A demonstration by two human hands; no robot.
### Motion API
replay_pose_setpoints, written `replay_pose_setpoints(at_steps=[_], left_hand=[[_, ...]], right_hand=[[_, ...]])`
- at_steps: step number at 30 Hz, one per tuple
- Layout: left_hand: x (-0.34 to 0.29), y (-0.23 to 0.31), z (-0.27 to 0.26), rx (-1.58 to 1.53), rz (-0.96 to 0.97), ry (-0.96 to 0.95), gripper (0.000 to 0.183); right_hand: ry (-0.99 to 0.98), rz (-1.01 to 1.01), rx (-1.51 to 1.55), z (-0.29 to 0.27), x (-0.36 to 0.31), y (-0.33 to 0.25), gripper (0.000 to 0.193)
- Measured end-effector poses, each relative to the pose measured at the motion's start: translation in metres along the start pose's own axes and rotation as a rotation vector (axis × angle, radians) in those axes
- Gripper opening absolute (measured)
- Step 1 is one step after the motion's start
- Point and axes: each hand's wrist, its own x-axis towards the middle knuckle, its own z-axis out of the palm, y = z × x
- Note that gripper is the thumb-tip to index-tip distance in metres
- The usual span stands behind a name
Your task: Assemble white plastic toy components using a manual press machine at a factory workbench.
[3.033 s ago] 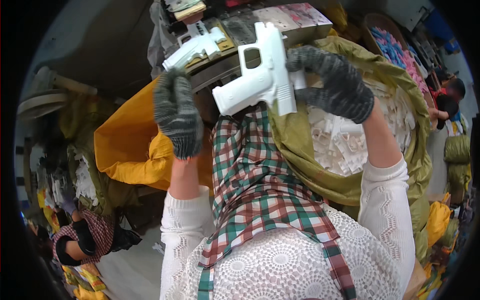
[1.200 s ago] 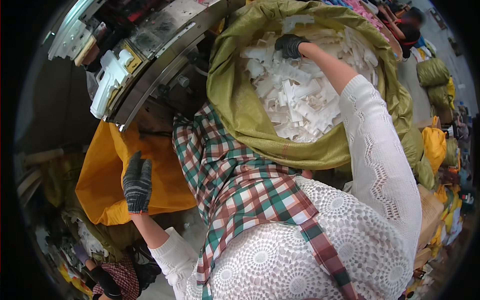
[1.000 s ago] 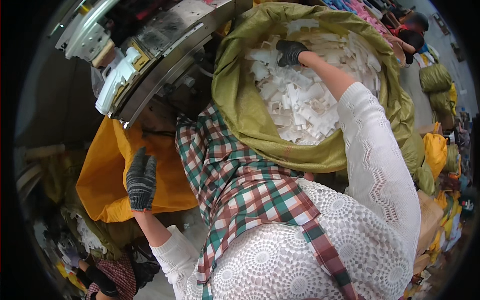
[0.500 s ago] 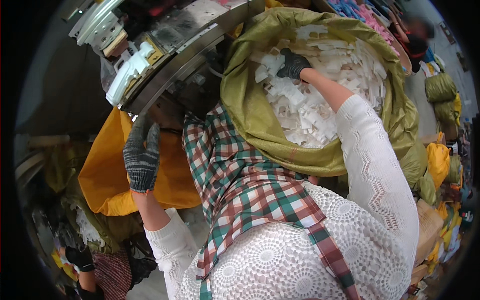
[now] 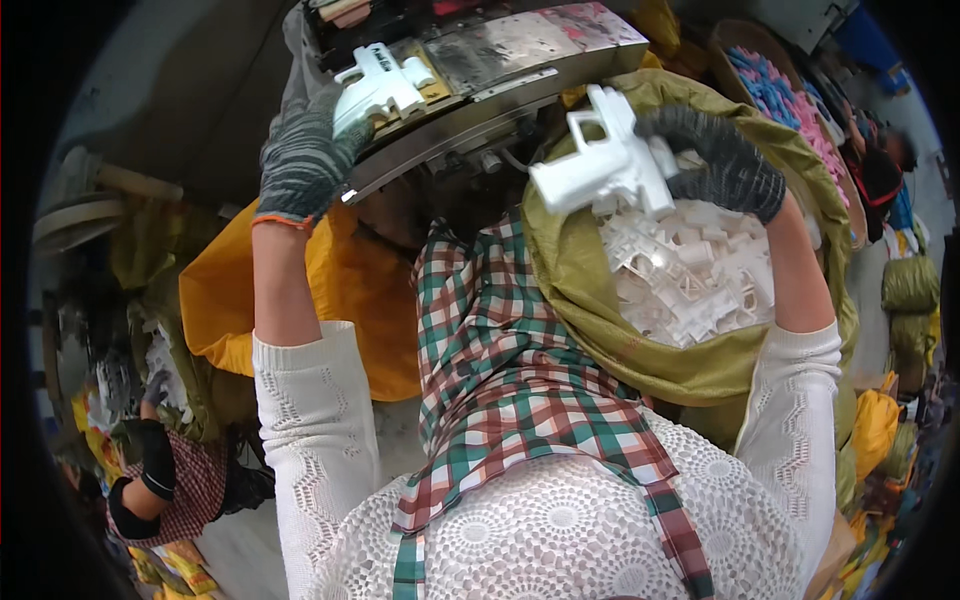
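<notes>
My left hand, in a grey striped glove, closes round the grip end of a white plastic toy pistol. That toy pistol lies on a yellowish fixture at the machine's edge and bears dark print on its side. My right hand, in a dark grey glove, holds another white toy pistol above an olive woven sack. Whether a second piece is in that grip I cannot tell. Inside the sack lies a heap of white plastic toy pistols.
The metal machine with stained top runs along the far side. An orange-yellow sack hangs below my left forearm. At far right stands a bin of pink and blue pieces. Another person works at lower left, and one at far right.
My right hand has come up out of the sack with a toy pistol. My left hand has risen to the fixture and taken hold of the toy pistol there. The view has shifted.
</notes>
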Motion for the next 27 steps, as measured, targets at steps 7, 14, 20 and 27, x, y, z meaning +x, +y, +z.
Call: replay_pose_setpoints(at_steps=[7, 14, 20, 27], left_hand=[[-0.068, 0.001, 0.023, 0.048, 0.017, 0.362, 0.050], [-0.173, -0.109, 0.008, 0.363, -0.411, 0.180, 0.071], [-0.172, -0.099, 0.020, 0.184, -0.465, -0.149, 0.068], [-0.152, -0.043, 0.022, -0.659, -0.222, -0.365, 0.040]], right_hand=[[0.299, -0.407, -0.031, 0.044, 0.114, -0.022, 0.029], [0.128, -0.395, -0.228, 0.074, 0.209, -0.041, 0.034], [0.271, -0.412, -0.158, 0.058, 0.174, -0.029, 0.032], [-0.597, 0.215, -0.357, 0.032, 0.062, 0.071, 0.031]])
